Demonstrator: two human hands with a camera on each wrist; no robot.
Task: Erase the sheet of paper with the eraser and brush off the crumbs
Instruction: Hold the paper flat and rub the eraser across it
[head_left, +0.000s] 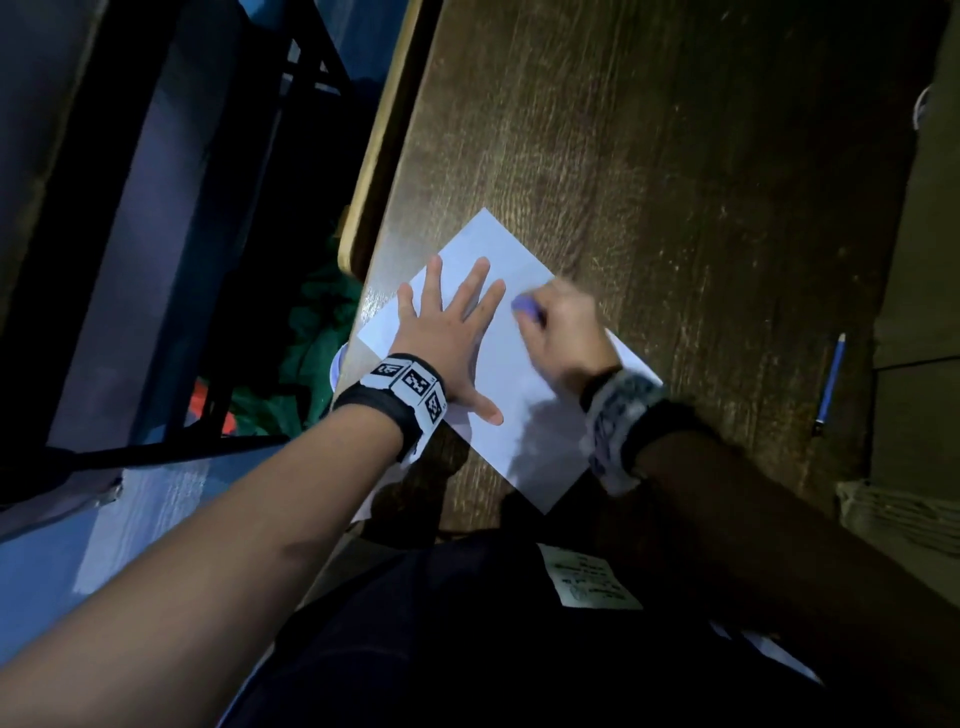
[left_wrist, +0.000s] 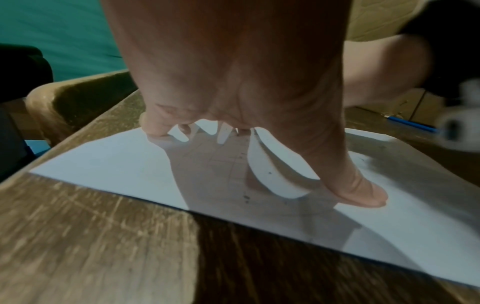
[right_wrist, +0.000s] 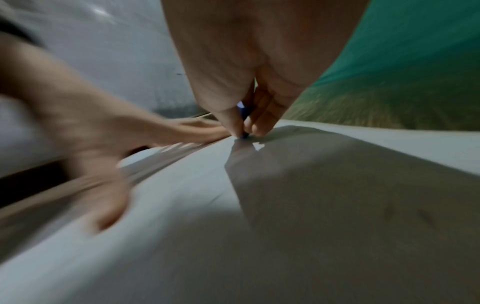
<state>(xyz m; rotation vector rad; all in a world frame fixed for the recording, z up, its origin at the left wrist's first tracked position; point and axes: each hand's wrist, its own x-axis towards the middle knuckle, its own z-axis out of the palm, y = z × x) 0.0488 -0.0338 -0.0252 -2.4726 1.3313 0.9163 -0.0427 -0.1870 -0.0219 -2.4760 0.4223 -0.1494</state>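
You are rubbing: keep your left hand (head_left: 451, 332), fingers spread flat, pressing the sheet of paper (head_left: 524, 410) while your right hand (head_left: 563, 327) is pinching the purple eraser (head_left: 525, 306) tightly; use short strokes.

Smooth matt paper sheet (head_left: 511, 384) on scuffed, grainy wooden table (head_left: 675, 156).

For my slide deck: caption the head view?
Left hand flat on the sheet of paper, right hand rubbing a purple eraser.
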